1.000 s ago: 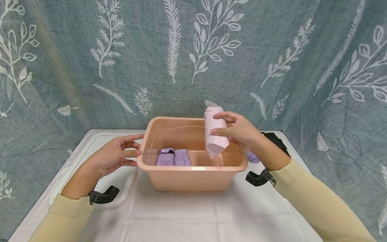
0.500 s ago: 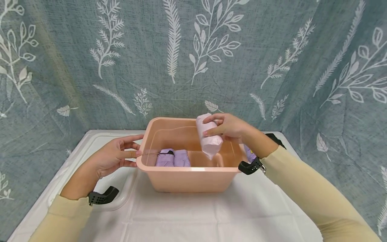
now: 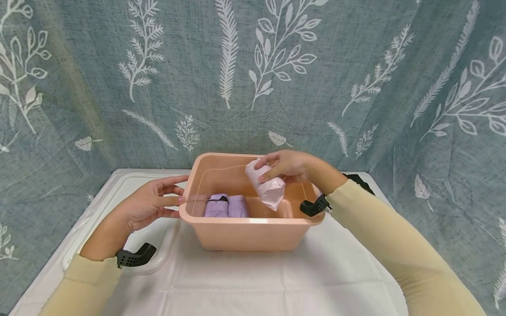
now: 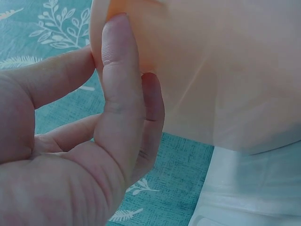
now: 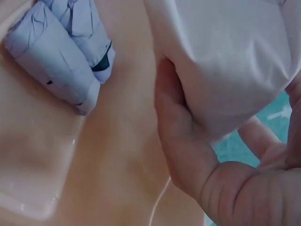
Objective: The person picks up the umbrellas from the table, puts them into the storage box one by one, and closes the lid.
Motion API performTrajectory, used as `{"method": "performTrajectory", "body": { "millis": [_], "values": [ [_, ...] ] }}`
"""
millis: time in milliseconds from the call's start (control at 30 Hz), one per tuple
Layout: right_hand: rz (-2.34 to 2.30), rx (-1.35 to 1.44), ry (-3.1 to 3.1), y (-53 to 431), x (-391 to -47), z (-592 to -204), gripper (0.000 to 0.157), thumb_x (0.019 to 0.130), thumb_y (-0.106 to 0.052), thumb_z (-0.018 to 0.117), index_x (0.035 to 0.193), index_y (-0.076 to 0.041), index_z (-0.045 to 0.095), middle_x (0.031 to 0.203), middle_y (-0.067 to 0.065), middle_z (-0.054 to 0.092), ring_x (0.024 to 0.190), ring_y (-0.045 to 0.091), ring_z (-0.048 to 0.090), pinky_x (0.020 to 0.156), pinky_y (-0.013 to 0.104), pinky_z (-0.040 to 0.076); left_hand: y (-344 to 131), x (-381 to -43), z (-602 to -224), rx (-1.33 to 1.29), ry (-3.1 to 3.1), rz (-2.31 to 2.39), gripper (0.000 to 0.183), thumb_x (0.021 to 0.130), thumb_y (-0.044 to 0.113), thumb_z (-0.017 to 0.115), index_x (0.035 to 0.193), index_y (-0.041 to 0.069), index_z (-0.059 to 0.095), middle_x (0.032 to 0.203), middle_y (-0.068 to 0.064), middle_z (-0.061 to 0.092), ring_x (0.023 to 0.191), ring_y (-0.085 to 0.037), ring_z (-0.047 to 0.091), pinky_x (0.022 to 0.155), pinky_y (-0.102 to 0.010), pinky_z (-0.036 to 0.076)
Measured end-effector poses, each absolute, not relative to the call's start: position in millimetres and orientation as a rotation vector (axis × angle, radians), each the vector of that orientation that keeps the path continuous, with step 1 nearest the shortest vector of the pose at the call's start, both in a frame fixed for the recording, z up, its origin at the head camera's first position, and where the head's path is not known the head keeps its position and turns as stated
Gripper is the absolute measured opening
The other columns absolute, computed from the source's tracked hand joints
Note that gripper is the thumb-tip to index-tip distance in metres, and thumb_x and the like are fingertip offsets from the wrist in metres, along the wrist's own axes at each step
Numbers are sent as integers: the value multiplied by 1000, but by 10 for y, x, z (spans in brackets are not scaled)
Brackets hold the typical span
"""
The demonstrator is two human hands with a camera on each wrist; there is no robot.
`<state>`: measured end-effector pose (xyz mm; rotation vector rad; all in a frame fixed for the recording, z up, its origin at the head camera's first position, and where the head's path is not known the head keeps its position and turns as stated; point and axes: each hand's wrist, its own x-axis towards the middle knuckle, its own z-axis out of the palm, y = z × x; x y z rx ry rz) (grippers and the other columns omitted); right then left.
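Over the opening of the peach tub (image 3: 249, 237), slightly right of its middle, a pale pink roll (image 3: 272, 193) is held aslant by the right hand (image 3: 288, 164). Its upper end is turned toward the back rim, and its loose, pointed lower end is angled toward the front right. The roll is gripped between the thumb and the curled fingers, the back of that hand being kept uppermost; from the right wrist, the thumb is seen pressed along the roll's side. Whether the tub's floor is touched by the lower end cannot be told.

To the left of the held roll and apart from it, a dark-banded purple roll (image 3: 216, 210) and a second purple roll (image 3: 238, 207) are laid side by side on the tub's floor.

Farther left, the tub's left rim is touched by the left hand (image 3: 156, 202), whose thumb and fingers are loosely spread; the pink roll is well apart from it.

Beneath that hand, a white tray (image 3: 152, 232) is set on the cloth-covered bench (image 3: 221, 281). Behind the right forearm, a black item (image 3: 359, 182) is partly hidden. All is backed by a leaf-patterned curtain (image 3: 197, 87).
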<state>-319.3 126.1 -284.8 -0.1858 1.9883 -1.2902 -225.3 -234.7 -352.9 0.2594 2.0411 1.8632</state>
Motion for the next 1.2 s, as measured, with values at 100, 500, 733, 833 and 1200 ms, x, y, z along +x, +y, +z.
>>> {"method": "performTrajectory", "body": {
  "millis": [100,500,733,833,1200],
  "values": [
    [-1251,-199,1931,1236,-3249,-2889,51,93,-5,74,140,-10,55,121,13,58,85,20,66,69,28,60,-2354,-2258,-3538,264,2028,1875,79,97,4,68,162,3,25,113,-1,58,97,-13,68,82,-37,64],
    [-1176,-149,1818,1097,-3399,-3073,49,95,-1,69,141,-7,51,129,13,54,95,23,63,77,33,60,-2360,-2245,-3544,254,2014,1885,81,96,4,69,163,4,23,113,-1,59,97,-13,68,81,-36,64],
    [-1110,-149,1803,1038,-3458,-3181,40,96,1,66,133,-8,55,119,8,59,97,21,62,78,31,59,-2359,-2260,-3530,258,1998,1895,79,97,4,68,163,4,25,112,-2,58,97,-14,67,80,-36,64],
    [-1068,-156,1804,1012,-3471,-3231,35,96,1,65,128,-8,56,112,7,61,95,20,62,79,31,59,-2358,-2264,-3529,264,1989,1904,78,97,3,68,162,4,25,111,-1,58,96,-14,66,79,-36,64],
    [-1019,-134,1788,920,-3452,-3394,31,96,1,65,124,-7,57,99,4,63,83,18,62,74,26,57,-2361,-2235,-3518,252,2012,1889,80,96,4,70,162,6,26,113,-2,58,96,-15,67,79,-36,64]
  ]
}}
